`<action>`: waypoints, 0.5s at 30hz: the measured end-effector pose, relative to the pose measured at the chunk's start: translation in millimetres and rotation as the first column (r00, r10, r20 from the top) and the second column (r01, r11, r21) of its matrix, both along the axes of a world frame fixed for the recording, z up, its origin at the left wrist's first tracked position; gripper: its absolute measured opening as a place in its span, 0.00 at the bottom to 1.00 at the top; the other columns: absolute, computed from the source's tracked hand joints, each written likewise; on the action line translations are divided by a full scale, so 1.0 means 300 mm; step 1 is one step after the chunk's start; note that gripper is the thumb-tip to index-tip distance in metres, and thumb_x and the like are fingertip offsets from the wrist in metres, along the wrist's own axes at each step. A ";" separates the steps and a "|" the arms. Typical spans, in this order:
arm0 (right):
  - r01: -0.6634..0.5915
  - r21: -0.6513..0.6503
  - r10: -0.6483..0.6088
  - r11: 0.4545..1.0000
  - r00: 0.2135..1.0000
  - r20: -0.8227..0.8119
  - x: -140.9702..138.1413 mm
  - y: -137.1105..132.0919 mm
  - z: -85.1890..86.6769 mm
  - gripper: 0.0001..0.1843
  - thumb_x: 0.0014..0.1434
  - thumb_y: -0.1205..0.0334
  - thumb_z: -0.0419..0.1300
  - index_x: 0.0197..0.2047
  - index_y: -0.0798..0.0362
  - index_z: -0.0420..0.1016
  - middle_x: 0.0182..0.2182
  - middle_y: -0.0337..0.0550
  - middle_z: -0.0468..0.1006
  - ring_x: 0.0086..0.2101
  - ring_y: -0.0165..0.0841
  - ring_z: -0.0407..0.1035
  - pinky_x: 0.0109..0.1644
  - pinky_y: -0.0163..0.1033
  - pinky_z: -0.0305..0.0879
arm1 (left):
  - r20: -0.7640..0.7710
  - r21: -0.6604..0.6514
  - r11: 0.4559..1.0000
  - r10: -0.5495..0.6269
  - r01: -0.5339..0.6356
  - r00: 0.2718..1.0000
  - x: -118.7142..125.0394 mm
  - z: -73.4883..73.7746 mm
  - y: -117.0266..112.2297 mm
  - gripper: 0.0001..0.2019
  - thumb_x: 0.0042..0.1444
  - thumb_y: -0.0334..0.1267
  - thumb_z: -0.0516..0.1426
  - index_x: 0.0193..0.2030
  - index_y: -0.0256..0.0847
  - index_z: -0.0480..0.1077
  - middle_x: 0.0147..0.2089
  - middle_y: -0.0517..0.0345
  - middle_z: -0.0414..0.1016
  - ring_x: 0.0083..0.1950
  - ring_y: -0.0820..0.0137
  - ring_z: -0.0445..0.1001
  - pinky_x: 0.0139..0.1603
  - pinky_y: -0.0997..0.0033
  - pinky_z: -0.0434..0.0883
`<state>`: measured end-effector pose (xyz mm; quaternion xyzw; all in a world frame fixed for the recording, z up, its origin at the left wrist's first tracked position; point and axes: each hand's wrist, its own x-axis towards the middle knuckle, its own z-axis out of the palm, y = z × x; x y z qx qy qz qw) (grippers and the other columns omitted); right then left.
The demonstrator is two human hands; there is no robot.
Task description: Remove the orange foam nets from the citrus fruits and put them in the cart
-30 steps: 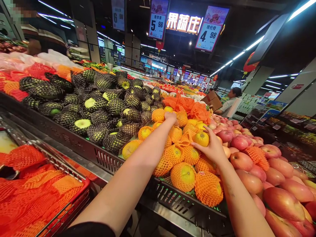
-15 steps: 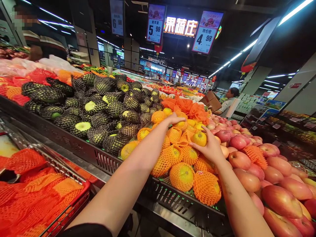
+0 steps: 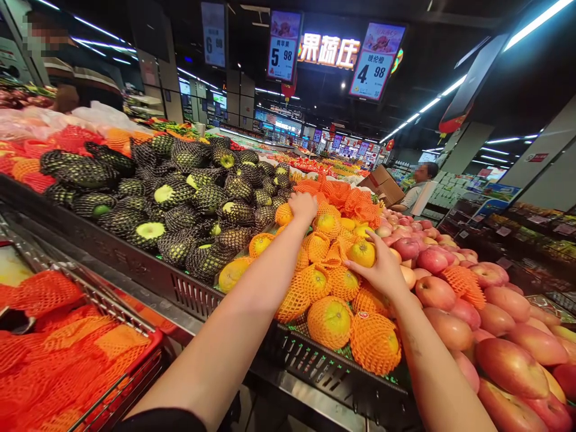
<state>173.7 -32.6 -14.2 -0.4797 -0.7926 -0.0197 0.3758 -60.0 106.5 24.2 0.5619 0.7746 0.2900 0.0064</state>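
Note:
My right hand (image 3: 380, 264) is closed around a bare orange (image 3: 362, 254), thumb on its near left side and fingers over the top, at the right of the orange pile. Further back, at the left edge of the pile, my left hand (image 3: 303, 206) curls downward with its knuckles up; its fingertips and whatever they grip are hidden. A netted orange (image 3: 326, 223) lies just right of it, and another orange (image 3: 284, 213) just left. Several oranges in foam nets, such as the large netted one (image 3: 330, 322), fill the black crate (image 3: 315, 363) below my hands.
Dark-netted green fruit (image 3: 150, 230) is heaped at left, apples (image 3: 443, 291) at right. Orange foam nets (image 3: 344, 198) lie behind the oranges. A red-rimmed shopping basket (image 3: 155, 346) with nets is at lower left. Two people stand beyond, one beside a cardboard box (image 3: 383, 183).
My left hand has moved left and curled down, off the netted orange it covered, and over the spot where another orange showed. My right hand stays on its orange.

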 end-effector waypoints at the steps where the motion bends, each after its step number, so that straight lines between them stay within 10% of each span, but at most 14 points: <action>1: 0.003 -0.001 -0.003 1.000 1.000 0.001 0.000 -0.001 0.001 0.51 0.49 0.36 0.70 0.69 0.52 0.61 0.63 0.57 0.71 0.60 0.55 0.68 0.64 0.61 0.63 | 0.009 -0.010 0.992 0.126 -0.126 0.992 -0.007 0.002 -0.004 0.29 0.70 0.52 0.41 0.65 0.36 0.68 0.68 0.33 0.66 0.68 0.47 0.62 0.62 0.50 0.64; 5: 0.005 -0.009 -0.005 1.000 1.000 -0.003 -0.003 -0.003 0.003 0.51 0.49 0.37 0.70 0.69 0.54 0.61 0.64 0.58 0.70 0.61 0.55 0.67 0.65 0.60 0.63 | 0.061 -0.200 0.938 0.300 -0.283 0.952 -0.024 -0.012 0.000 0.25 0.68 0.48 0.48 0.69 0.46 0.64 0.70 0.35 0.60 0.67 0.40 0.61 0.55 0.40 0.66; 15: 0.006 -0.017 -0.006 1.000 1.000 -0.012 -0.004 -0.001 0.001 0.52 0.48 0.36 0.70 0.69 0.54 0.61 0.64 0.58 0.70 0.62 0.55 0.66 0.66 0.59 0.63 | 0.284 -0.233 0.972 0.062 0.007 0.957 -0.073 -0.004 -0.001 0.54 0.54 0.63 0.59 0.77 0.34 0.40 0.68 0.28 0.65 0.65 0.48 0.71 0.53 0.56 0.74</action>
